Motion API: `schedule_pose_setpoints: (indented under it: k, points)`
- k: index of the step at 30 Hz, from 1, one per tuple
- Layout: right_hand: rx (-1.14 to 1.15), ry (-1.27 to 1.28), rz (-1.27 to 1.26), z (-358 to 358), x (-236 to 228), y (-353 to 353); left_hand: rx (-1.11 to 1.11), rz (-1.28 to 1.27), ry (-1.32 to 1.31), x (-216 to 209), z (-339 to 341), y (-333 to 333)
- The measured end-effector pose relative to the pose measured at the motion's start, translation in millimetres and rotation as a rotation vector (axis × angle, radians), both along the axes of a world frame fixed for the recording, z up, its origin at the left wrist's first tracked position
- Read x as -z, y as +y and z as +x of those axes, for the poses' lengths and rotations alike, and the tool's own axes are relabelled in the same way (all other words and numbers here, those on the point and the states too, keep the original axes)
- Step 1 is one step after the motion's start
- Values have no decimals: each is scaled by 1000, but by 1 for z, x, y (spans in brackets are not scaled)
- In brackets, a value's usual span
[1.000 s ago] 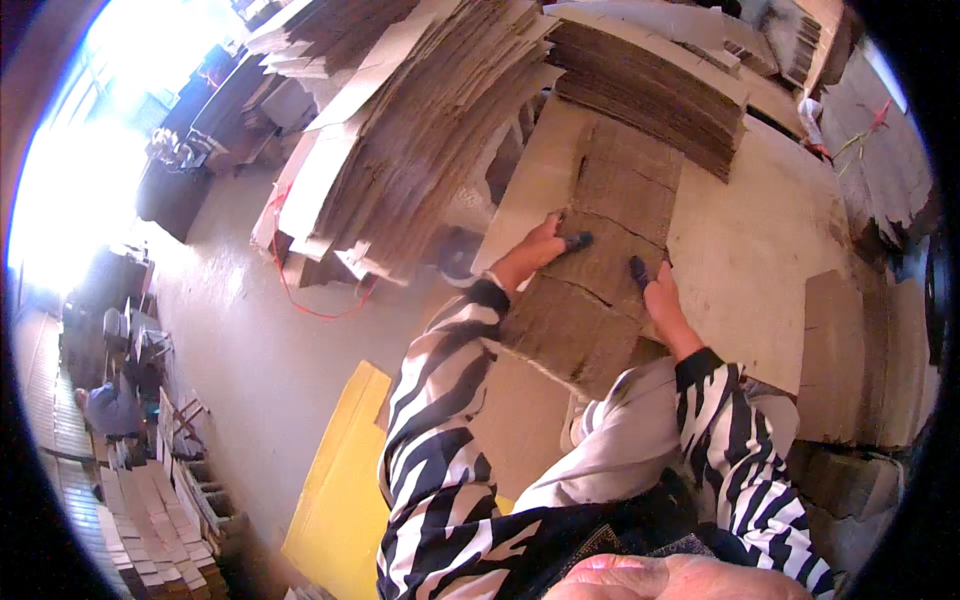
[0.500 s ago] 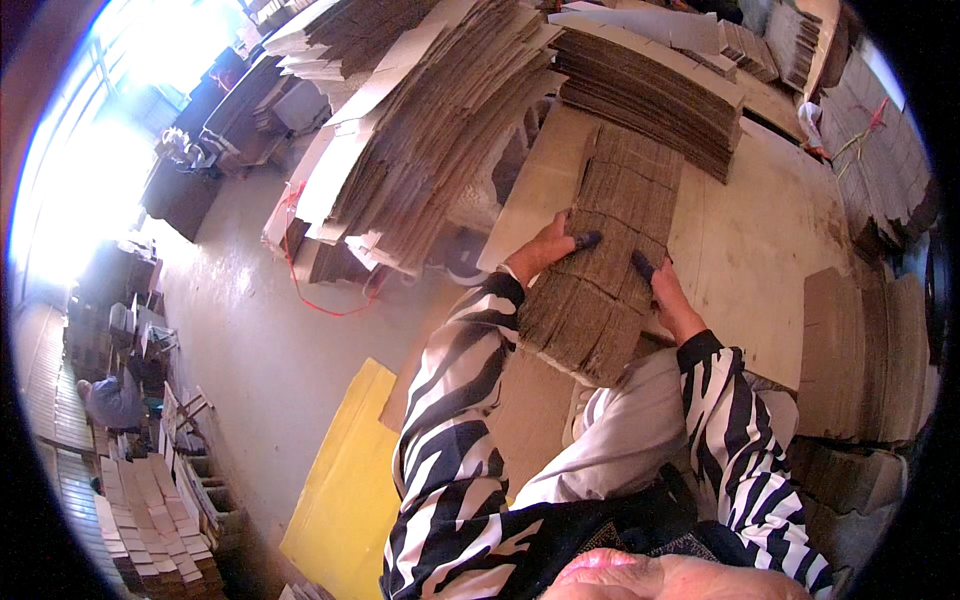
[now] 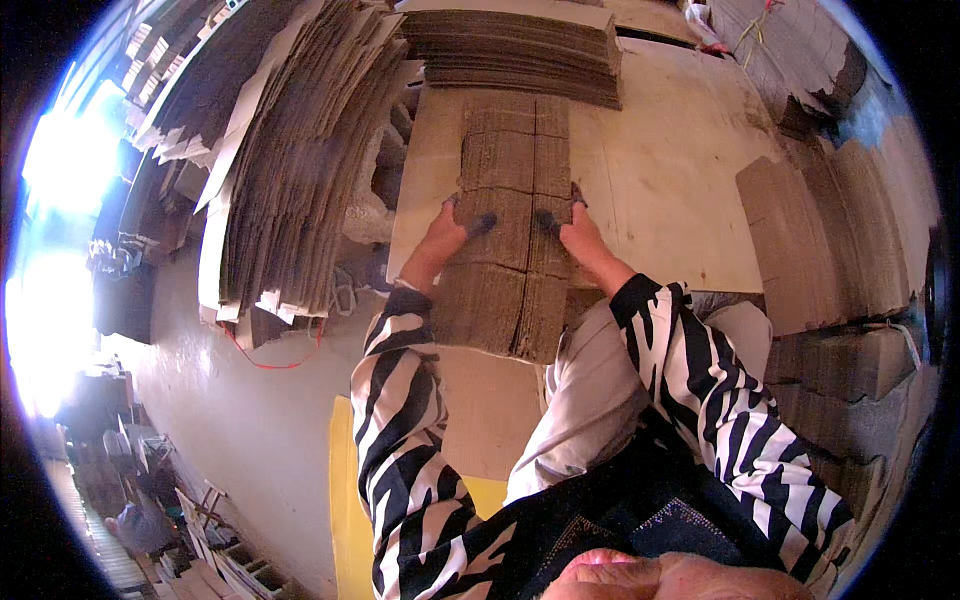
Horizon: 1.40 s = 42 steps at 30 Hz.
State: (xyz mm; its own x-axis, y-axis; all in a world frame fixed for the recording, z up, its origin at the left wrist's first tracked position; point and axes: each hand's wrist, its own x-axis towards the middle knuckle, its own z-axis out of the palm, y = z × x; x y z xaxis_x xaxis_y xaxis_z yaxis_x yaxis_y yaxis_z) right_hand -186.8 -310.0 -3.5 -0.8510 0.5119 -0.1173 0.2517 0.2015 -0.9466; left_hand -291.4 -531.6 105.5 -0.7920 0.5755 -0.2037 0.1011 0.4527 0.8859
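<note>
A long block of stacked corrugated cardboard pieces (image 3: 495, 300) lies lengthwise in front of me, its brown fluted edges facing up and split by a lengthwise seam and several cross lines. My left hand (image 3: 443, 243) is closed on its left side, thumb on top. From the right side, my right hand (image 3: 584, 240) grips the same block, also thumb on top. Dark covers show on my fingertips; the fingers under the block's sides are hidden. The block's far part rests on a pale wooden board (image 3: 670, 190), and its near end reaches toward my lap.
A flat pile of cardboard sheets (image 3: 520, 55) sits beyond the block. Tall leaning cardboard stacks (image 3: 310, 160) stand at left, with a red strap (image 3: 270, 362) hanging below. More cardboard (image 3: 815, 240) stands at right. A yellow sheet (image 3: 345, 500) lies at lower left.
My view has turned, so the block now looks straighter and further left in the picture. Both hands keep their hold on it at about the same places.
</note>
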Motion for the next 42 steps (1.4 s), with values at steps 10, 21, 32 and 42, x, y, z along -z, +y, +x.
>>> schedule_pose_setpoints:
  k: [10, 21, 32, 42]
  points:
    - [46, 69, 1010, 36, -117, -28, 118, 87, 176, 51, 17, 18]
    - [-526, 333, 978, 3, -74, -46, -260, 552, -405, 43, 36, -9]
    - [-505, 320, 1044, 4, -81, -55, -595, 1012, -618, 87, 32, -173]
    - [-299, 450, 935, 20, -102, -34, -275, 467, -306, 53, 8, -83]
